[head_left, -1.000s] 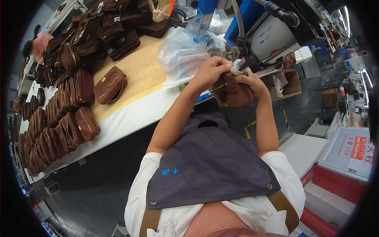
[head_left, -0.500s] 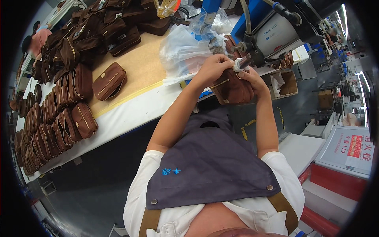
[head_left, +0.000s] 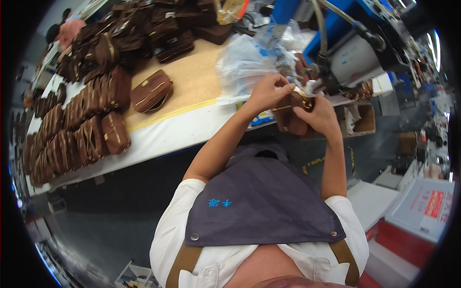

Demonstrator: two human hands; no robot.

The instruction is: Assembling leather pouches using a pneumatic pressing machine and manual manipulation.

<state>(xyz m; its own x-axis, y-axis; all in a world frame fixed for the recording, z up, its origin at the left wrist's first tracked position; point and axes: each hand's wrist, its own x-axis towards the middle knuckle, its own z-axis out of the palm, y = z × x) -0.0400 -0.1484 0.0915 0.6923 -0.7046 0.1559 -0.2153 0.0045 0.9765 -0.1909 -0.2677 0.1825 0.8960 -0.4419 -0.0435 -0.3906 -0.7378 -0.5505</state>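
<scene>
A brown zippered pouch (head_left: pixel 291 123) hangs at the table's edge, just below the white-wrapped tip (head_left: pixel 310 86) of a machine. My right hand (head_left: pixel 322 115) grips it from the right, thumb across its upper part. Gold-coloured metal (head_left: pixel 307 102) shows at the pouch's top between the hands. On the other side, my left hand (head_left: pixel 272 91) has thumb and forefinger pinched together close to the wrapped tip. Whatever lies in that pinch is too small to make out.
A blue-framed machine with a grey cylinder (head_left: pixel 353 67) stands beyond my hands. Clear plastic bags (head_left: pixel 242 65) lie left of it. Rows of brown pouches (head_left: pixel 72 127) and one single pouch (head_left: pixel 152 91) rest on the table (head_left: pixel 187 117). A cardboard box (head_left: pixel 367 120) sits at right.
The whole view has shifted a little. My right hand has come down from the machine's tip, and gold-coloured metal now shows beside it. My left hand stays pinched near the tip.
</scene>
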